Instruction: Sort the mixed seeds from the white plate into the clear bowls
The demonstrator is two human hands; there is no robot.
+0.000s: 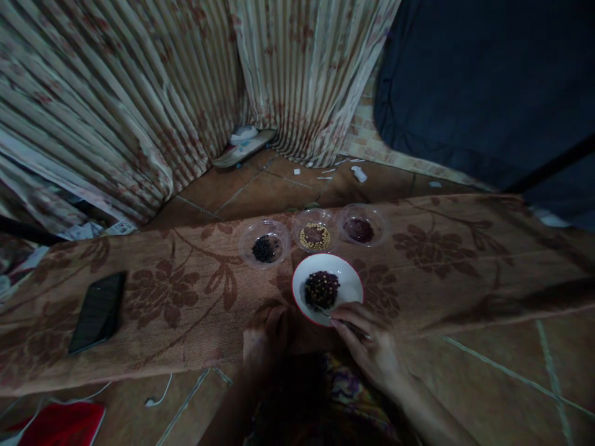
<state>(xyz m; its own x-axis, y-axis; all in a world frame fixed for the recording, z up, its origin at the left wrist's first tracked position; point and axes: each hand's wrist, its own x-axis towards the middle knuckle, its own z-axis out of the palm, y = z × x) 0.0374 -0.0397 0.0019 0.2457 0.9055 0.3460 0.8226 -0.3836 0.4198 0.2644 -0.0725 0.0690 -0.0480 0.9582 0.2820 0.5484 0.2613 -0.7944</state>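
A white bowl with a red rim (301, 272) holds a heap of mixed dark and pale beans (321, 289). My right hand (367, 341) is at the bowl's near right edge, its fingers closed on a slim metal utensil (356, 328). The utensil's tip reaches down to the beans; its exact kind is too dim to tell. Left of the bowl, my left hand (266, 337) rests on the cloth with its fingers curled in, and nothing shows in it. Beyond the bowl stand three clear plastic cups, with black beans (264, 249), yellow beans (320, 237) and dark red beans (360, 230).
A patterned brown cloth (186, 322) covers the long, narrow table. A black phone (98, 311) lies at the left. Striped curtains (186, 80), a skateboard (246, 148) and white scraps (357, 174) are beyond. Earphones (151, 402) and a red item (60, 424) lie below left.
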